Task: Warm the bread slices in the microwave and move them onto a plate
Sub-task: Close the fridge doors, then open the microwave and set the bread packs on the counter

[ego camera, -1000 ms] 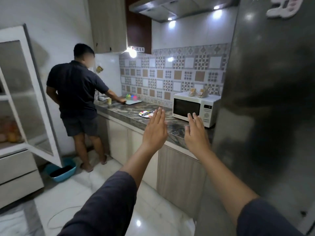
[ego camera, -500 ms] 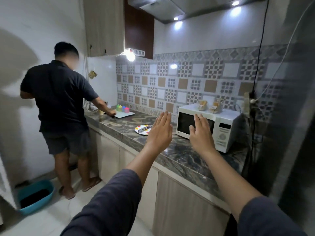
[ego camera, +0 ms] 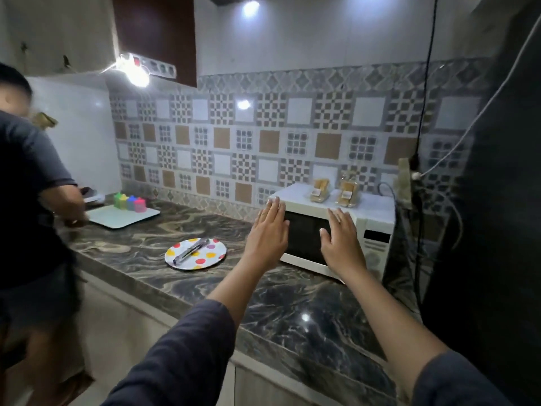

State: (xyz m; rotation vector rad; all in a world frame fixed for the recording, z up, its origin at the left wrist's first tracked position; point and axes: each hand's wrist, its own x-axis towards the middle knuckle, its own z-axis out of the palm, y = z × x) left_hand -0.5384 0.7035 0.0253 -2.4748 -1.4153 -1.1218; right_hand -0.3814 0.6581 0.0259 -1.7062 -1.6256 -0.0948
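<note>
We are holding our left hand [ego camera: 268,235] and right hand [ego camera: 341,244] open and empty before the microwave [ego camera: 376,244]. Careless reaching could be toppling the bread [ego camera: 320,190] off its top.

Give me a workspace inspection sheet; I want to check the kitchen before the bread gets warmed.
Surface: dark marbled countertop, glossy.
Job's things: white microwave, door shut; two bread packs on top; spotted plate left of it.
Clutter: tongs lying on the plate; tray with coloured cups farther left.
Hands: left hand and right hand open, held up before the microwave door, holding nothing.
Cables: black cable and white cable hang down right of the microwave.
Surroundings: another person at the counter's left end; patterned tile wall.
</note>
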